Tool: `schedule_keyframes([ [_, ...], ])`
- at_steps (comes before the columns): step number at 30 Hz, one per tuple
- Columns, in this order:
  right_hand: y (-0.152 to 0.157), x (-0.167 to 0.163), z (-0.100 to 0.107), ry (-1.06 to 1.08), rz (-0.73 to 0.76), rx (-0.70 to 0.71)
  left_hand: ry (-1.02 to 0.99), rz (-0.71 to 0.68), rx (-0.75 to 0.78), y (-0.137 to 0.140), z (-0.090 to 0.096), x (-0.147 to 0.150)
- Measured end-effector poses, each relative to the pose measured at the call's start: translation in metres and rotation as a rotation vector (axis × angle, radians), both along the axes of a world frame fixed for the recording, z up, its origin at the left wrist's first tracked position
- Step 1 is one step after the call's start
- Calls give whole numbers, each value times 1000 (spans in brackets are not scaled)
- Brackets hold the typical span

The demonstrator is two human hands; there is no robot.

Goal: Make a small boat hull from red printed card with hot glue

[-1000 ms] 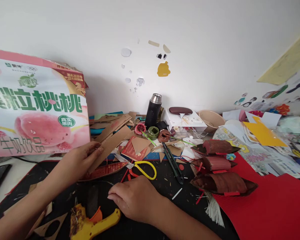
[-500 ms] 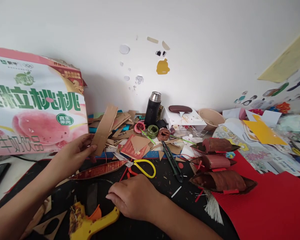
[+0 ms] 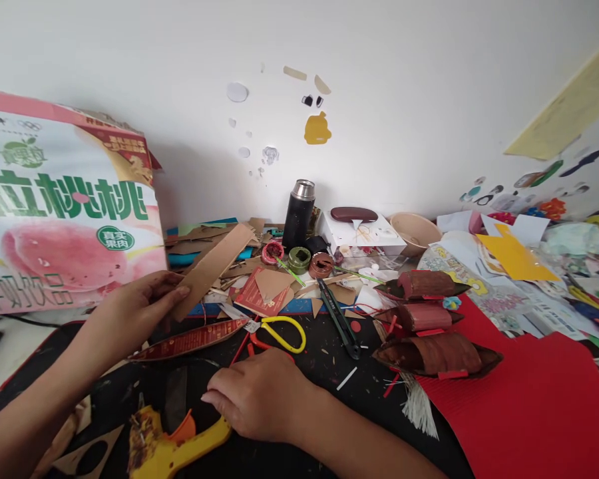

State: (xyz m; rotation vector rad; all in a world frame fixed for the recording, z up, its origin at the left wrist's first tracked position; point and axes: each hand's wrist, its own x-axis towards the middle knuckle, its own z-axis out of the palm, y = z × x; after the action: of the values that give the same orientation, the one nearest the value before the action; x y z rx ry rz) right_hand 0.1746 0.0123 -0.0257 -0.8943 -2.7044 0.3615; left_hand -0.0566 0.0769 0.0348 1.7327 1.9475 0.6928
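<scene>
My left hand [image 3: 144, 303] pinches a strip of brown cardboard [image 3: 212, 269] by its lower end, and the strip slants up to the right. Below it lies a long red pointed boat-shaped piece [image 3: 192, 340] with printed lettering. My right hand [image 3: 264, 396] is closed, knuckles up, over the black mat; what its fingers hold, if anything, is hidden. Beside its fingertips ends the handle of a stained yellow glue gun [image 3: 180, 449] with an orange trigger. Scissors [image 3: 284, 332] with yellow and red handles lie just beyond this hand, partly covered by it.
A green utility knife [image 3: 339, 319] lies mid-mat. Brown model boats [image 3: 444, 354] stand at right by red card [image 3: 534, 406]. Behind are cardboard scraps [image 3: 274, 286], open paint jars [image 3: 298, 259], a black flask [image 3: 299, 213] and a bowl [image 3: 415, 233]. A large carton [image 3: 70, 253] stands left.
The cardboard strip in my left hand has tilted further to the right and lower. My right hand stays by the glue gun handle. The whole view has shifted slightly.
</scene>
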Motion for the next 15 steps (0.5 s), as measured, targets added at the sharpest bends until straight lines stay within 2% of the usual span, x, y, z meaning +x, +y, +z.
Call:
schedule_keyframes([
  [7,-3,-1,0,1,8,19,-28,262,232,-17,28,7],
  [11,-3,-1,1,-12,9,17,-110,242,231,-17,28,8],
  [15,-3,-1,0,-24,16,15,-107,145,218,-7,16,-1],
])
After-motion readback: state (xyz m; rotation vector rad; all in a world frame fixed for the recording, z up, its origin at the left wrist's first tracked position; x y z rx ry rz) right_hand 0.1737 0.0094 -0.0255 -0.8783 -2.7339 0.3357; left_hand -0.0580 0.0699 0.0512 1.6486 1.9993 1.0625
